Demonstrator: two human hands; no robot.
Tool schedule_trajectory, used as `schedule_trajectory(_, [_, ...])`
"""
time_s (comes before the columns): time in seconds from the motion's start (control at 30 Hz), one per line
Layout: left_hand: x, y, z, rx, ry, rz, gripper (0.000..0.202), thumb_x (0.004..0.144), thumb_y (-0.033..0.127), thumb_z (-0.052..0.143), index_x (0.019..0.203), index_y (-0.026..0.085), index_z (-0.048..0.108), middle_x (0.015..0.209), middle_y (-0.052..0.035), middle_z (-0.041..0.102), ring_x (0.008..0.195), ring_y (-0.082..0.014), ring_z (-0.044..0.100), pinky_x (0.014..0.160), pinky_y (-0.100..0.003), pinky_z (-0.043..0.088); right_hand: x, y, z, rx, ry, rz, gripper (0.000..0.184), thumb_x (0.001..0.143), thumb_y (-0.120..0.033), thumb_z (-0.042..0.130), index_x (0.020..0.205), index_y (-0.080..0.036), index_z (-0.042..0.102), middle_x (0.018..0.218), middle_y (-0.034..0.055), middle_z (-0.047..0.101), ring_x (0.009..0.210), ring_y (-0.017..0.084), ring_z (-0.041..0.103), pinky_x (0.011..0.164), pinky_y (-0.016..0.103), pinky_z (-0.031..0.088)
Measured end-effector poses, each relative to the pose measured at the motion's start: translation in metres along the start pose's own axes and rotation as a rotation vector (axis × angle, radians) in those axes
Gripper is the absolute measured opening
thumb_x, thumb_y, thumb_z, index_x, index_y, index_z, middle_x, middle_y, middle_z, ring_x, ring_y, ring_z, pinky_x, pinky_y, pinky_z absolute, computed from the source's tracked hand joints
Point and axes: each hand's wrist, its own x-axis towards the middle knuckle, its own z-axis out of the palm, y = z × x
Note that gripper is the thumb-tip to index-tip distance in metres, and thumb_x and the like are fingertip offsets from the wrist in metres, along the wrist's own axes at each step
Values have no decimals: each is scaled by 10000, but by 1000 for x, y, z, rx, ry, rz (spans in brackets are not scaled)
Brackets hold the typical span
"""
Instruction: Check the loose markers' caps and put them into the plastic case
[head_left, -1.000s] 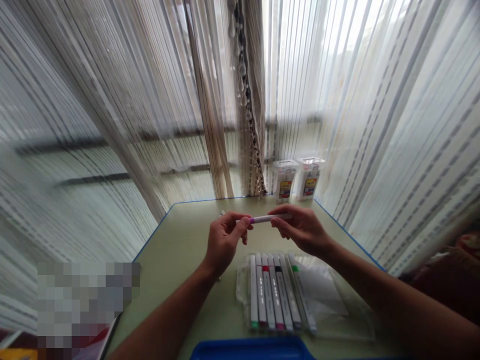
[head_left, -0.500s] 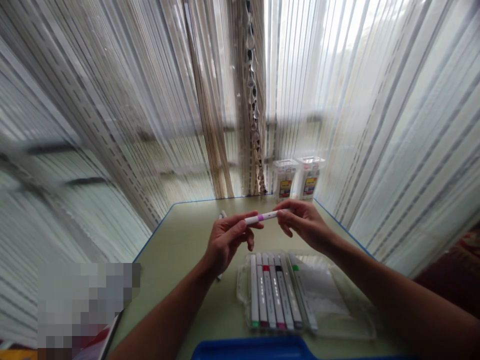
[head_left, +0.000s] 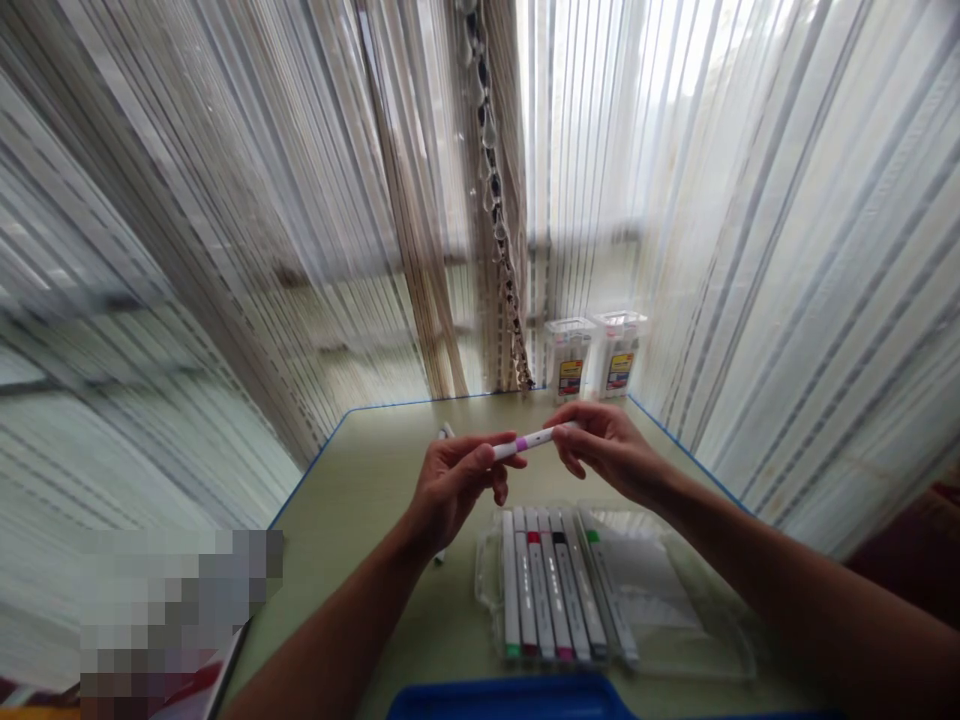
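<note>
A white marker with a purple band (head_left: 529, 442) is held level above the table between both hands. My left hand (head_left: 454, 487) pinches its left end, fingers curled. At the other end, my right hand (head_left: 611, 450) grips the marker with thumb and fingertips. Below them several markers (head_left: 559, 597) lie side by side on a clear plastic pouch (head_left: 675, 610).
The green table (head_left: 360, 500) has a blue rim. Two clear marker boxes (head_left: 592, 357) stand at its far edge against striped curtains. Another marker (head_left: 445, 433) lies behind my left hand. A blue tray edge (head_left: 510, 700) shows at the near side.
The marker has tilted slightly, its right end higher, and the purple band now shows clear of my left fingers. Both hands stay in place.
</note>
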Motion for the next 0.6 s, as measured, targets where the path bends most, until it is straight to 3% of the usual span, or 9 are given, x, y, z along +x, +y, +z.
schedule_trajectory(0.2, [1, 1, 1, 2, 47, -34, 271, 821, 298, 689, 1001, 107, 758, 816, -156, 737, 550, -119, 561, 501, -252, 448, 1, 0, 0, -21, -4, 8, 198, 818, -307, 724, 883, -127, 672, 529, -43, 536, 428, 78, 486, 402, 201, 357])
schedule_trajectory(0.6, [0, 2, 3, 24, 32, -37, 325, 747, 236, 766, 1057, 139, 743, 874, -146, 739, 535, -89, 540, 498, -236, 442, 2, -1, 1, 39, 8, 38, 222, 793, -329, 741, 854, -130, 664, 530, -42, 538, 422, 76, 478, 394, 199, 351])
